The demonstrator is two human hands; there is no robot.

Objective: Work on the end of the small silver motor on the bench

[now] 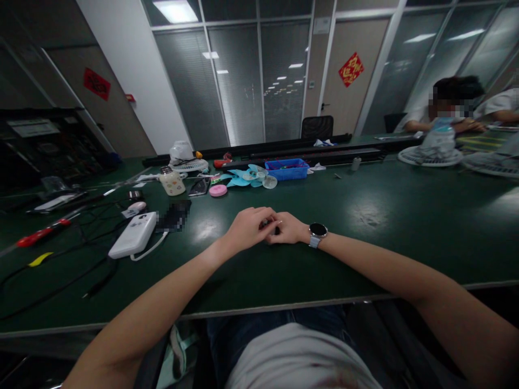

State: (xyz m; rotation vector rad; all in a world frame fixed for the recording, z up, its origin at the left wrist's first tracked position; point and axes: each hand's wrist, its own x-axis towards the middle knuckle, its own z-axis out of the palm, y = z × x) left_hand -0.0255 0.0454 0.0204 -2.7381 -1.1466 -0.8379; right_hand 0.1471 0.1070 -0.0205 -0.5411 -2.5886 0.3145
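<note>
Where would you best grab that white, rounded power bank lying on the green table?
Probably across the long sides of the white power bank, coming from above: it lies flat on the green table, its far end towards the pink puck-shaped object. Avoid the near end, where its white cable loops out.

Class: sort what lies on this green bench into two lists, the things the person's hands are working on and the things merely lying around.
In hand: left hand and right hand pinch a small part, too small to identify.

Lying about: white power bank, blue tray, fan blades, pink disc, red-handled tool.
</note>
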